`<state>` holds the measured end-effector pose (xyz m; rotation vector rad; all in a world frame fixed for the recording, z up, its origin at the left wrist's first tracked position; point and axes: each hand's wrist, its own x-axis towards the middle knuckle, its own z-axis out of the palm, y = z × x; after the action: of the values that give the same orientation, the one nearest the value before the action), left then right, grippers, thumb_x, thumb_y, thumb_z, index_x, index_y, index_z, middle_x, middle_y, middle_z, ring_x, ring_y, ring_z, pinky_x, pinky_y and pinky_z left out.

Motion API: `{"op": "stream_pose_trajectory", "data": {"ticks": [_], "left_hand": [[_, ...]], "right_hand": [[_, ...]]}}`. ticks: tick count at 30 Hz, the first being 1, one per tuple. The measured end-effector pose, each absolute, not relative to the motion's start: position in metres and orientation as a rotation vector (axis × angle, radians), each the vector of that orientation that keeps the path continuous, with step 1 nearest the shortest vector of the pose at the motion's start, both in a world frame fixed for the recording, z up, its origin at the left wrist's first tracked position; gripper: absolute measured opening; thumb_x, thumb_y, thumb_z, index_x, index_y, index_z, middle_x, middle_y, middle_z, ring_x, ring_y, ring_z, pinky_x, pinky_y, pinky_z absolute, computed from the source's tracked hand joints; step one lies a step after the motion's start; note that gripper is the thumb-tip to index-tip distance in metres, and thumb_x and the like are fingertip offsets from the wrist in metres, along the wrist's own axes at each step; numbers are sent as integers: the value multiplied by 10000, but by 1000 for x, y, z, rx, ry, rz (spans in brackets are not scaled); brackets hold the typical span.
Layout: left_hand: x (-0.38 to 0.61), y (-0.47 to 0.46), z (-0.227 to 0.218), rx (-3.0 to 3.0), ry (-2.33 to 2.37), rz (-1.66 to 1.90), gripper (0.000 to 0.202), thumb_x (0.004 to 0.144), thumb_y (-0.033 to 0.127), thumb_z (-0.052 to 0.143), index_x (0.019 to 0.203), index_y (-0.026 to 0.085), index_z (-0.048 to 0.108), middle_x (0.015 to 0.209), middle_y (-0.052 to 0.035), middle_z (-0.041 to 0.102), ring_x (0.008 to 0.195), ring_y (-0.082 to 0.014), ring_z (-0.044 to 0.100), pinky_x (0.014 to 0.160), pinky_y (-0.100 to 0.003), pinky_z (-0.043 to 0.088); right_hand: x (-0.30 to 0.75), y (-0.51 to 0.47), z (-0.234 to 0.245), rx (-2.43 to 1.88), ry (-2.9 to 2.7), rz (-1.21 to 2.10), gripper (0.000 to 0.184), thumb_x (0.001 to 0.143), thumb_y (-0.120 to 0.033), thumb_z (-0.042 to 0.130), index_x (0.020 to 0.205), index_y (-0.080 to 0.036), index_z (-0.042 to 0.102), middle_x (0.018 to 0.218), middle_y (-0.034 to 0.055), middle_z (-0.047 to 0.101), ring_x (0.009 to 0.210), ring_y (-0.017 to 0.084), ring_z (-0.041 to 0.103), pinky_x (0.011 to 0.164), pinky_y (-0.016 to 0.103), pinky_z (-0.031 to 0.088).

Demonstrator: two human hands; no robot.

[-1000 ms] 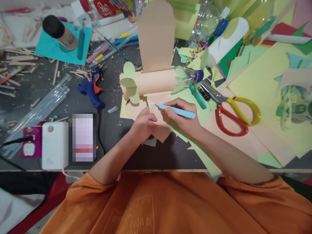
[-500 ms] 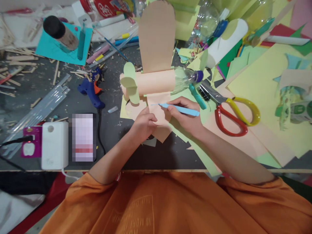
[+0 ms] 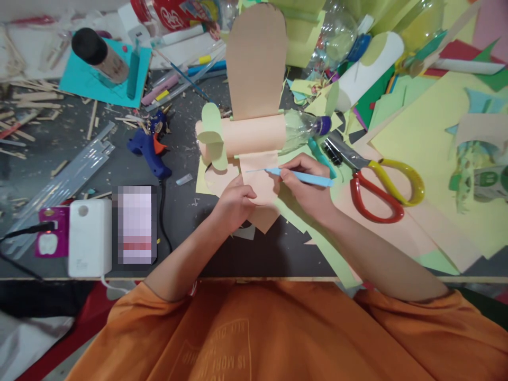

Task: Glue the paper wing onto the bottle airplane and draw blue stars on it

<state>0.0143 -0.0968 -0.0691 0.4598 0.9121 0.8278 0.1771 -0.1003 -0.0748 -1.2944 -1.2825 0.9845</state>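
Note:
A light blue felt-tip pen [image 3: 307,178] is pinched in my right hand [image 3: 307,185], its tip touching a peach paper wing [image 3: 260,182]. A thin blue line runs across that wing to the tip. My left hand [image 3: 234,201] grips the wing's lower left edge, thumb on top, other fingers partly hidden. The wing joins a plastic bottle [image 3: 304,127] lying on its side, wrapped in peach paper, with a purple cap at the right. A green paper propeller [image 3: 213,135] sits at its left end. A second, longer wing [image 3: 256,61] stretches away on the far side.
Large scissors [image 3: 377,185] with red and yellow handles lie right of my right hand, among paper sheets [image 3: 428,148]. On the left are a blue glue gun [image 3: 151,151], glue sticks [image 3: 79,182], a white power bank [image 3: 90,238] and a phone [image 3: 135,225]. Wood splinters litter the far left.
My right hand has moved the pen a little to the right, and the blue line on the wing is longer. My left hand has stayed in place.

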Motion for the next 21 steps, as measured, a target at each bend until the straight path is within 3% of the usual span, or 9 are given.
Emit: {"op": "stream_pose_trajectory", "data": {"ticks": [4, 8, 21], "left_hand": [[15, -96, -70, 473, 887, 824, 454, 510, 119, 619, 955, 178, 693, 952, -74, 787, 1077, -328, 722, 975, -420, 525], [15, -96, -72, 477, 905, 831, 566, 509, 117, 616, 1064, 176, 709, 955, -70, 785, 1054, -323, 723, 973, -424, 526], [15, -96, -70, 504, 882, 845, 674, 529, 113, 611, 1193, 172, 708, 1034, -92, 801, 1108, -348, 726, 997, -447, 538]], "right_hand": [[178, -100, -72, -1289, -1269, 1037, 150, 825, -242, 647, 697, -252, 569, 563, -50, 628, 495, 127, 558, 528, 297, 458], [179, -99, -72, -1289, -1268, 1011, 144, 810, -210, 630, 688, -249, 564, 568, -55, 617, 450, 105, 507, 499, 284, 444], [186, -96, -74, -1351, -1269, 970, 149, 798, -179, 603, 673, -245, 553, 617, -36, 571, 512, 111, 464, 532, 301, 389]]}}
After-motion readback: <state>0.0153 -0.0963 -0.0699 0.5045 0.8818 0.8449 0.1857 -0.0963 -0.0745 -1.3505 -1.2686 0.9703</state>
